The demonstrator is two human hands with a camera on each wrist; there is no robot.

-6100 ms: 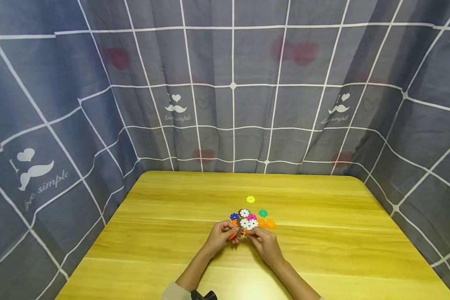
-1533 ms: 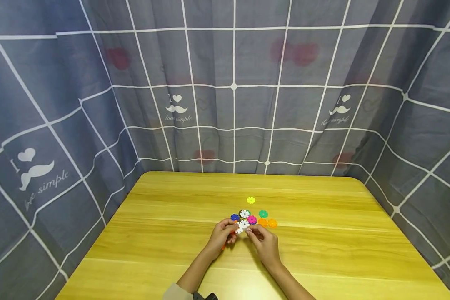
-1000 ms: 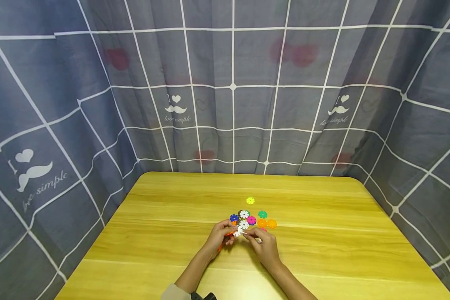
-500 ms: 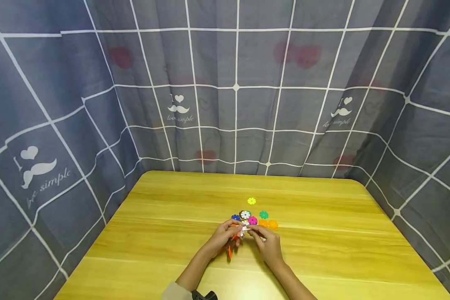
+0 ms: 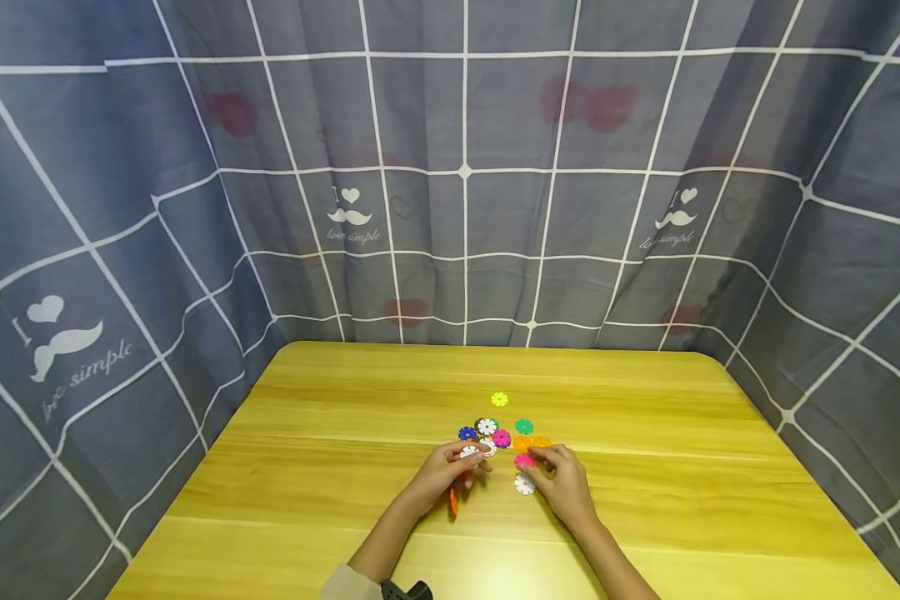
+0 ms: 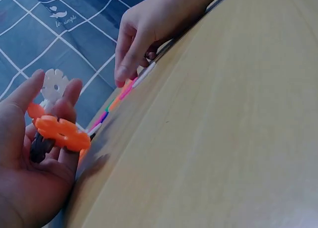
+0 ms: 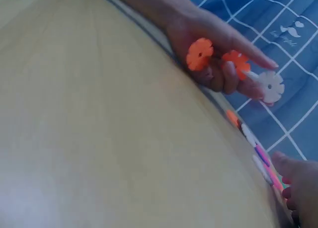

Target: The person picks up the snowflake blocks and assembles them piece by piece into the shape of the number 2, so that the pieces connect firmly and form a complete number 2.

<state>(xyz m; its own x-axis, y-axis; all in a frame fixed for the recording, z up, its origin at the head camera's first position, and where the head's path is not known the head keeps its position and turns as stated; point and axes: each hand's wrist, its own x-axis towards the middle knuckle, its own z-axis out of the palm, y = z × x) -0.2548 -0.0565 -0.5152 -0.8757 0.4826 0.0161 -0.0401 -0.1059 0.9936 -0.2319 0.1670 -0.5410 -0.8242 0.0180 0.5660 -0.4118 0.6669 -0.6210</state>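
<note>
My left hand [image 5: 437, 477] holds a cluster of linked snowflake discs, notched plastic building pieces, raised off the table. In the left wrist view, a white disc [image 6: 54, 85] stands at the fingertips, an orange disc [image 6: 62, 132] lies across the fingers, and a dark disc [image 6: 39, 148] is partly hidden in the palm. The right wrist view shows a second orange disc [image 7: 200, 54] hanging by the palm. My right hand [image 5: 567, 485] reaches down over a pink disc [image 5: 523, 460], thumb and fingertips right at its edge. Next to the thumb lies a loose white disc [image 5: 525, 485].
Several loose discs lie between and beyond the hands: a blue disc [image 5: 467, 433], a magenta disc [image 5: 501, 438], a green disc [image 5: 523, 426] and orange ones. A yellow disc [image 5: 499, 399] sits farther back. The wooden table [image 5: 330, 417] ends at a checked curtain [image 5: 427, 275].
Both hands were together at a white disc half a second ago. Now my right hand has moved right to the pink disc, while the left keeps the cluster, with the white disc on it.
</note>
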